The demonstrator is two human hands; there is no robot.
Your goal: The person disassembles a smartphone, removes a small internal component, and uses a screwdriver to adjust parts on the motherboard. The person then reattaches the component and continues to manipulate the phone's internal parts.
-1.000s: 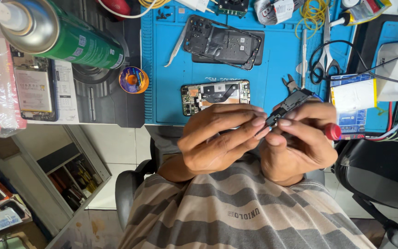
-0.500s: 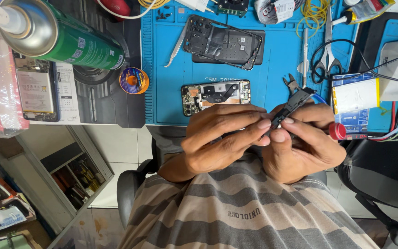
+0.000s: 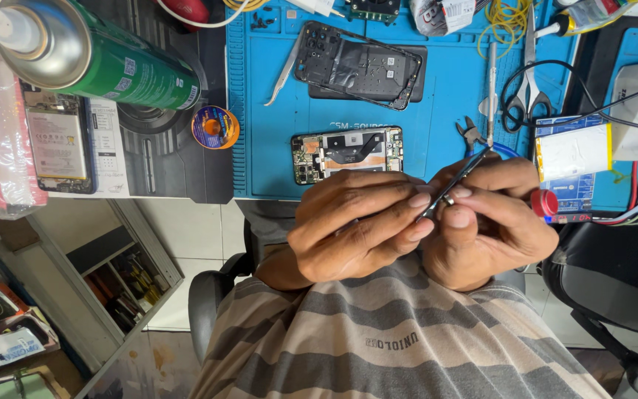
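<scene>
Both of my hands are raised together in front of my striped shirt, below the desk edge. My left hand (image 3: 356, 225) pinches the lower end of a thin dark phone part (image 3: 458, 179) between thumb and fingertips. My right hand (image 3: 492, 222) grips the same part from the other side, and a red-capped tool (image 3: 546, 202) sticks out of its palm. The part slants up to the right and shows edge-on; what it is exactly I cannot tell. An opened phone (image 3: 348, 153) with its board exposed lies on the blue mat (image 3: 437, 96) just beyond my hands.
On the mat lie a black phone frame (image 3: 356, 65), tweezers (image 3: 283, 74), small pliers (image 3: 472, 134) and scissors (image 3: 529, 74). A white flat battery pack (image 3: 571, 151) sits at the right. A green spray can (image 3: 105, 59), a solder-wick spool (image 3: 215, 127) and another phone (image 3: 57, 140) are at the left.
My hands have shifted slightly and turned the dark part, which now shows edge-on as a thin strip. Both hands keep hold of it.
</scene>
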